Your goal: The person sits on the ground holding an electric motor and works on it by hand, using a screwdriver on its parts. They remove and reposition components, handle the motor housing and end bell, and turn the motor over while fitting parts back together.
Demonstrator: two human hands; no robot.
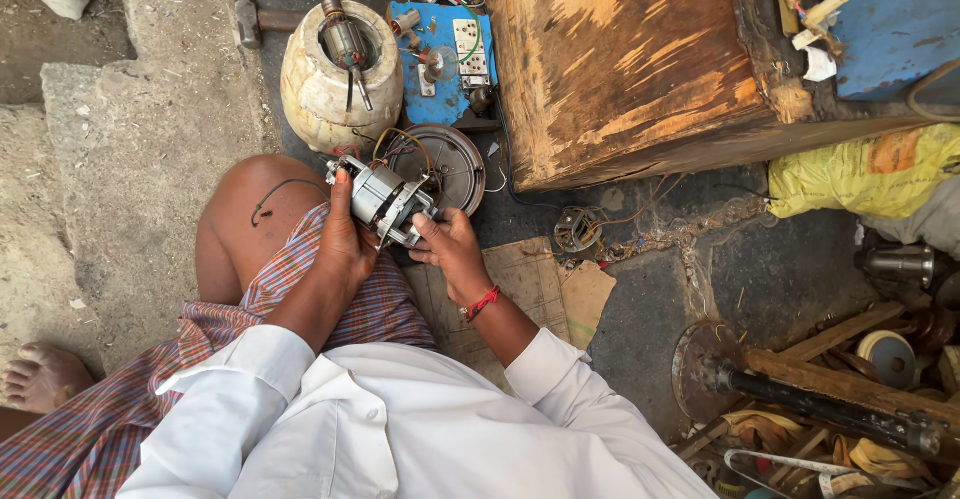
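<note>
Small grey metal electric motor with copper windings (385,199), above the knee, clasped from 9 o'clock by left hand (345,244); right hand (450,249) fingers pinching its 5 o'clock edge. Risk: loose wires snagging, motor slipping onto round metal cover (455,164) at 1 o'clock.

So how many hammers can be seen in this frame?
1. The hammer lies on the ground at top left, beside the pale cylindrical casing. Others may be hidden in the scrap pile at lower right.

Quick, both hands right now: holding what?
Left hand: closed around the small electric motor.
Right hand: fingers gripping the motor's lower end.
</note>
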